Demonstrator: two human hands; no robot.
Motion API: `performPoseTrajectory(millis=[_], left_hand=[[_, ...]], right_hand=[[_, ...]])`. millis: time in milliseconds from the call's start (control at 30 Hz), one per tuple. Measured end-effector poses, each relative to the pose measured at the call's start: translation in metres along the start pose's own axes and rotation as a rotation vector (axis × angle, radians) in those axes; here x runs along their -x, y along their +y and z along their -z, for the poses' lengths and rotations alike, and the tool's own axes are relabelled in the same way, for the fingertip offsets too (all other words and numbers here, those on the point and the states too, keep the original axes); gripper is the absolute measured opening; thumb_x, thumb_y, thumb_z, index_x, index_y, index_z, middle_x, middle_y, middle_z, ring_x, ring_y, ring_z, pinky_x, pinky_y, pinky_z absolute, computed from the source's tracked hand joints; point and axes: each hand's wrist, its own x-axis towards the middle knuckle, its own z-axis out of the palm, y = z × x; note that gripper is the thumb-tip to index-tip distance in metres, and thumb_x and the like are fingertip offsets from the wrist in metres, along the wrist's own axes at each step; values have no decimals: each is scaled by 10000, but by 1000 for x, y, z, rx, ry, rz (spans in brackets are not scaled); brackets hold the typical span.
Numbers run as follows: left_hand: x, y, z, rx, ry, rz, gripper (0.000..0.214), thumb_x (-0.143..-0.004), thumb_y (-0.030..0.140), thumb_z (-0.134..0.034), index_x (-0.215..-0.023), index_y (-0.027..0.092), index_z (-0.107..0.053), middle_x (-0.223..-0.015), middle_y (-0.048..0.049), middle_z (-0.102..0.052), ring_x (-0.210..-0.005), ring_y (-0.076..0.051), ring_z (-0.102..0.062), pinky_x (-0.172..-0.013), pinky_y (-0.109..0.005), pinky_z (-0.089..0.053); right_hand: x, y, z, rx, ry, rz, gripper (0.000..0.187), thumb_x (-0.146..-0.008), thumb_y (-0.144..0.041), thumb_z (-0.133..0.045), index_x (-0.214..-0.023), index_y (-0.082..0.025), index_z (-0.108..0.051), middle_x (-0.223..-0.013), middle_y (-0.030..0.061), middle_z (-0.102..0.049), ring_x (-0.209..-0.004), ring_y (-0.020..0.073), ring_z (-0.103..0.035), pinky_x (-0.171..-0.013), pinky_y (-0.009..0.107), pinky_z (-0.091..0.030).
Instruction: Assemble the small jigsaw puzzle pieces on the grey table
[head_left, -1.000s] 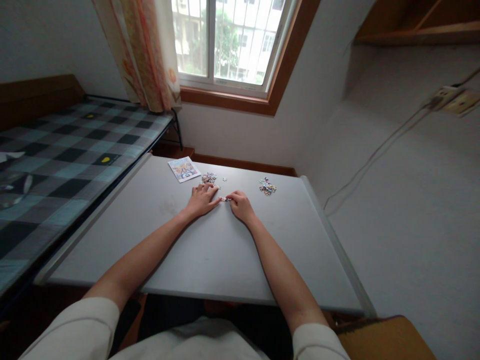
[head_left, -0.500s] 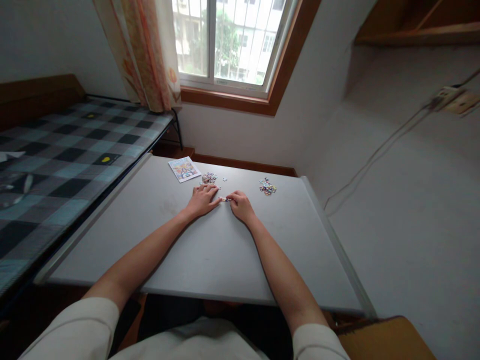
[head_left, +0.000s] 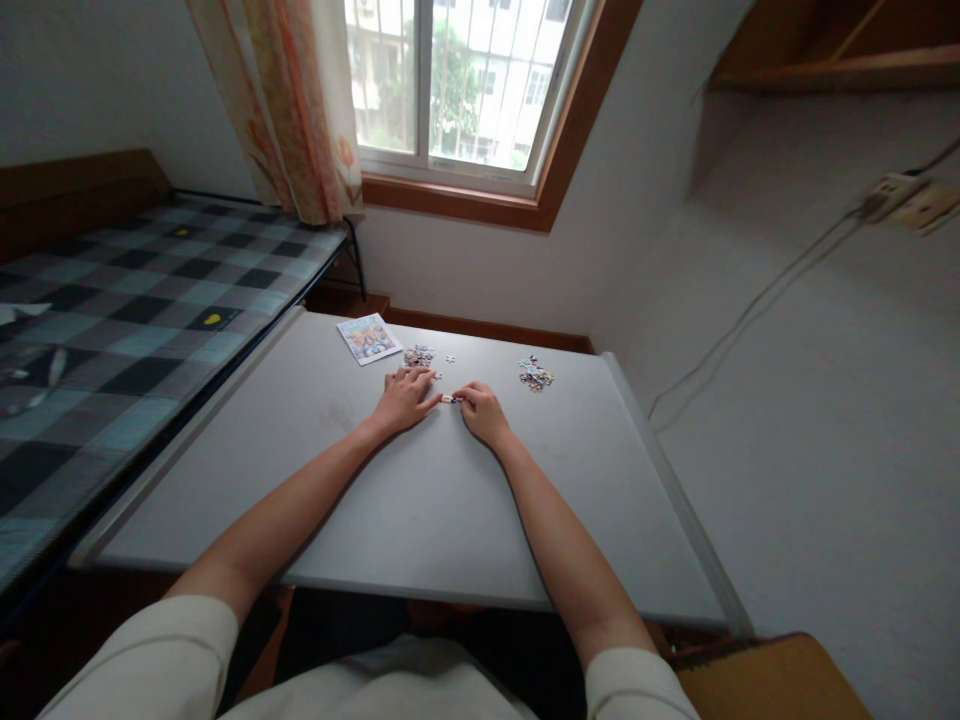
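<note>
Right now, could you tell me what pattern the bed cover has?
The bed cover is checked black, grey and pale blue; the head view shows it best.

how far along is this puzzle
Barely begun. Done: nothing joined up shows on the table. In hand: the right hand pinches a small piece, with the thumb of the flat left hand beside it. Left: two loose heaps, the left heap beside the picture card and the right heap.

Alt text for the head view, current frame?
Two bare hands meet at a small puzzle piece on a grey table: the right hand pinches it, the left hand lies flat beside it. Beyond lie a picture card, a small heap of pieces and a second heap.
</note>
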Motion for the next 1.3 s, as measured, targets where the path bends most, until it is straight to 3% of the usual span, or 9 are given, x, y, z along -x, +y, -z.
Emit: performPoseTrajectory(millis=[200, 333, 600, 1300], left_hand=[[-5, -14, 6, -6, 191, 338, 408, -884, 405, -501, -1251, 251, -590, -1251, -97, -608, -1133, -312, -488, -949, -474, -319], [-8, -32, 6, -25, 202, 470, 409, -839, 393, -530, -1206, 240, -624, -1246, -107, -609, -1131, -347, -479, -914, -494, -344], [-9, -38, 2, -77, 146, 409, 374, -862, 432, -509, -1158, 263, -663, -1271, -111, -576, -1135, -363, -457, -901, -509, -361], [-9, -35, 6, -37, 147, 436, 314, -800, 465, -598, -1005, 234, -657, -1154, -110, -618, -1112, -351, -476, -899, -479, -360]], right_hand=[[0, 0, 1, -8, -1, 2, 282, -789, -26, -502, -855, -181, -728, -873, 63, -635, -887, 181, -571, -858, 316, -453], [0, 0, 1, -13, 15, 7, 286, -787, -23, -494, -848, -177, -727, -878, 66, -632, -890, 187, -569, -866, 328, -451], [1, 1, -1, -16, 30, 13, 289, -788, -27, -496, -839, -196, -725, -887, 57, -627, -914, 186, -559, -875, 325, -448], [0, 1, -1, -28, 21, -10, 277, -796, -36, -508, -828, -198, -729, -883, 55, -623, -899, 181, -566, -873, 330, -448]])
